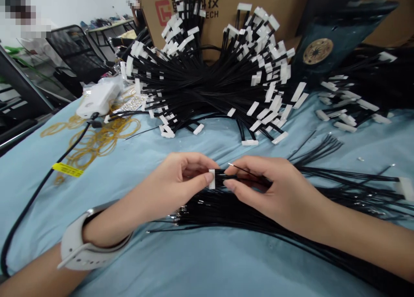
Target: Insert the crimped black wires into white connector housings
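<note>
Between thumb and fingers, my left hand [184, 176] pinches a small white connector [211, 179] by its left side. Several black wires run from that connector to the right, into my right hand [268, 180], whose thumb and fingers close on them just beside it. One black wire with a bare metal tip [231, 164] sticks up over my right forefinger. Below both hands lies a thick bundle of loose black wires [226, 210] with metal terminals at its left end. A second white connector [405, 189] sits at the right edge with wires in it.
A large heap of black wire harnesses [207, 81] with white connectors lies behind my hands, before a cardboard box [274, 3]. More harnesses [349, 102] lie at right by a dark pouch [343, 38]. Yellow rubber bands [87, 146], a white device [100, 96] and its cable [42, 180] are left.
</note>
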Tool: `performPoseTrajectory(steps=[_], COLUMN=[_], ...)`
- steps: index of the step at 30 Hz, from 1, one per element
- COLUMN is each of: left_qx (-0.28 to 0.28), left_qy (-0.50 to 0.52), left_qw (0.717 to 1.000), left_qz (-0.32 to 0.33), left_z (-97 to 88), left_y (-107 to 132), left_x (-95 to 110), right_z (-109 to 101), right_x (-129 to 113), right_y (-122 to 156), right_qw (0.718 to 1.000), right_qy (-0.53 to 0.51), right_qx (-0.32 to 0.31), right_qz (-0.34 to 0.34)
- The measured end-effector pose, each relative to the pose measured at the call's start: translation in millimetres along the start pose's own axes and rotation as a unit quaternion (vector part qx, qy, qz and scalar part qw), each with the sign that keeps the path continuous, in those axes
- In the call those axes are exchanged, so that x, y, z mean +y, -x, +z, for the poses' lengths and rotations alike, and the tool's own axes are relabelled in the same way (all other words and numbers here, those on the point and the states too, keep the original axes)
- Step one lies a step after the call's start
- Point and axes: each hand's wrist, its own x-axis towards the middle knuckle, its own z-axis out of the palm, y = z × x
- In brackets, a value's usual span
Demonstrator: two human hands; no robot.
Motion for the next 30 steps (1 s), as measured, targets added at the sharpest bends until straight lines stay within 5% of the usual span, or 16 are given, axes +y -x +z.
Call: performPoseTrajectory(steps=[8,13,30], left_qx=[-0.005,-0.016,-0.008], left_qy=[0.028,0.027,0.033], left_qw=[1.000,0.999,0.999], left_qz=[0.008,0.012,0.009], left_z=[-3.5,2.3,2.7], left_y=[-2,-1,0], left_x=[-5,-5,-4], right_z=[-6,6,7], right_x=[2,9,10], right_y=[6,9,7], right_qw=[0.955,0.955,0.962], right_qy=[0.234,0.199,0.159], right_qx=[0.108,0.111,0.116], right_qz=[-0.144,-0.191,-0.191])
